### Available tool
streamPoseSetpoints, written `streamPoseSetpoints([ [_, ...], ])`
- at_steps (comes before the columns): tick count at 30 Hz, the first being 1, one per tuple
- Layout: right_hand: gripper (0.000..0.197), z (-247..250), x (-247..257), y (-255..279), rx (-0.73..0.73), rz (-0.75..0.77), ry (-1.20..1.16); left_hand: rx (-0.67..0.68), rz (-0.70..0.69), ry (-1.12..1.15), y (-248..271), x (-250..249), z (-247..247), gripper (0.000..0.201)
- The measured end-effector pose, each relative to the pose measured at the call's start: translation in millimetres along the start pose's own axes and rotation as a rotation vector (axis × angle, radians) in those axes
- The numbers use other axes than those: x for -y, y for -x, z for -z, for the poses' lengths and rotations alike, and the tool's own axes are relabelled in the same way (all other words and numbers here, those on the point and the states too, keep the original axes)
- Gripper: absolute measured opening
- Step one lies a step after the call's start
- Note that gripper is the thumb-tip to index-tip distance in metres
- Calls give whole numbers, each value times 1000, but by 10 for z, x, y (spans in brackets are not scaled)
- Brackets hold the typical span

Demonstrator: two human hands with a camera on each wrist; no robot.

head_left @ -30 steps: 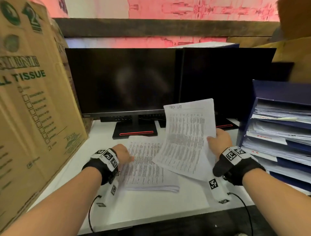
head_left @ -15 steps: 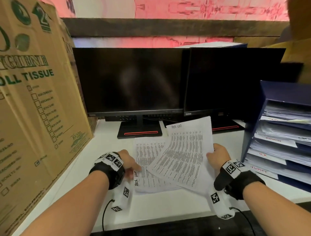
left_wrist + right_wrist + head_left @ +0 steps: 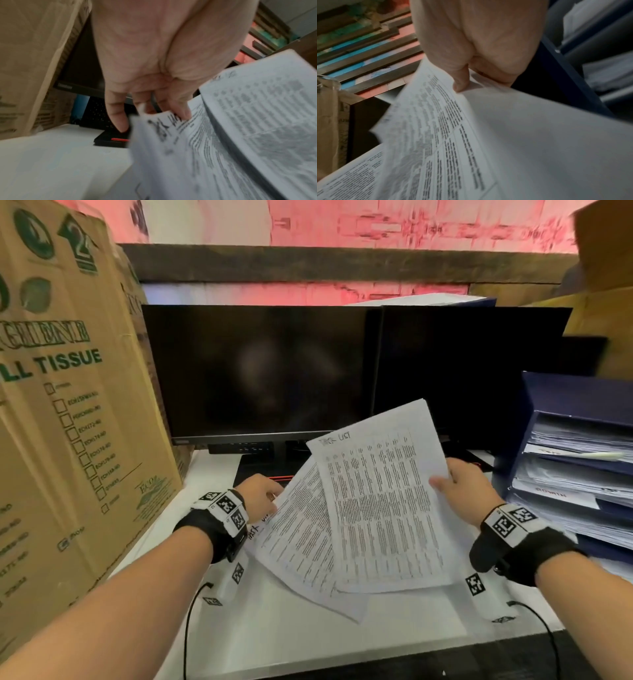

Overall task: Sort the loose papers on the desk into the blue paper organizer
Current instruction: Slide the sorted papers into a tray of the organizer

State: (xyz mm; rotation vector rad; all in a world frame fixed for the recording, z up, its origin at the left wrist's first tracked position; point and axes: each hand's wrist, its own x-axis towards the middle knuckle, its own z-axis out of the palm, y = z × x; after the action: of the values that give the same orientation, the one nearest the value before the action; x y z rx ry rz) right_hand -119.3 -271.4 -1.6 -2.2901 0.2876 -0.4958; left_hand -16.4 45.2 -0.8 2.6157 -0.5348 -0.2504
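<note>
My right hand point(image 3: 459, 491) pinches the right edge of a printed sheet point(image 3: 383, 501) headed with handwriting, thumb on top point(image 3: 460, 82). Tilted up over the desk, that sheet point(image 3: 436, 135) overlaps a second set of printed papers point(image 3: 301, 542). At their upper left corner my left hand point(image 3: 262, 494) pinches those lower papers point(image 3: 188, 155), fingers curled at the edge point(image 3: 181, 113). They are lifted off the white desk point(image 3: 308, 642). The blue paper organizer point(image 3: 534, 405) stands at the right, and each of its shelves holds paper.
A tall cardboard tissue box point(image 3: 68, 405) stands along the desk's left side. Two dark monitors point(image 3: 257, 371) point(image 3: 462, 364) stand at the back, one stand base point(image 3: 111, 140) just beyond my left fingers. Wrist-camera cables hang over the front edge.
My left hand has taken hold of the lower papers and raised them off the desk. The right hand's sheet has come down and left, and now overlaps them.
</note>
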Motion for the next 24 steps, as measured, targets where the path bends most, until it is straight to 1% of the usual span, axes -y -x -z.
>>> streamPoseSetpoints([
  [2, 13, 97, 94, -8, -8, 60, 9, -49, 1, -1, -7, -4, 35, 32],
  [4, 8, 138, 154, -17, 34, 122, 95, -122, -2, 42, -6, -29, 55, 27],
  [5, 8, 132, 177, -26, 59, 144, 142, -142, -9, 77, -15, -43, 67, 25],
  [7, 7, 85, 203, -45, 113, 177, 224, -139, -32, 136, -28, -76, 87, 23],
  [9, 27, 11, 243, -73, 149, 240, 311, -113, -87, 167, -25, -97, 95, 20],
  [11, 36, -47, 323, -83, 182, 267, 343, -112, -133, 208, -29, -96, 96, 18],
  [13, 39, -87, 387, -77, 224, 284, 359, -123, -162, 230, -11, -122, 90, 18],
  [16, 34, -137, 449, -79, 281, 299, 428, -134, -204, 242, -9, -179, 69, 17],
  [18, 34, -144, 495, -57, 263, 266, 487, -160, -198, 251, -14, -169, 55, 15],
  [20, 36, -127, 502, -55, 216, 239, 514, -245, -174, 292, -38, -79, 35, 11],
  [22, 35, -78, 457, -76, 169, 207, 432, -332, -135, 380, -48, 12, 30, 12],
  [23, 33, -48, 428, -78, 147, 184, 367, -343, -97, 418, -48, 59, 22, 15],
  [24, 30, -21, 393, -83, 128, 161, 309, -323, -48, 456, -52, 99, 7, 19],
])
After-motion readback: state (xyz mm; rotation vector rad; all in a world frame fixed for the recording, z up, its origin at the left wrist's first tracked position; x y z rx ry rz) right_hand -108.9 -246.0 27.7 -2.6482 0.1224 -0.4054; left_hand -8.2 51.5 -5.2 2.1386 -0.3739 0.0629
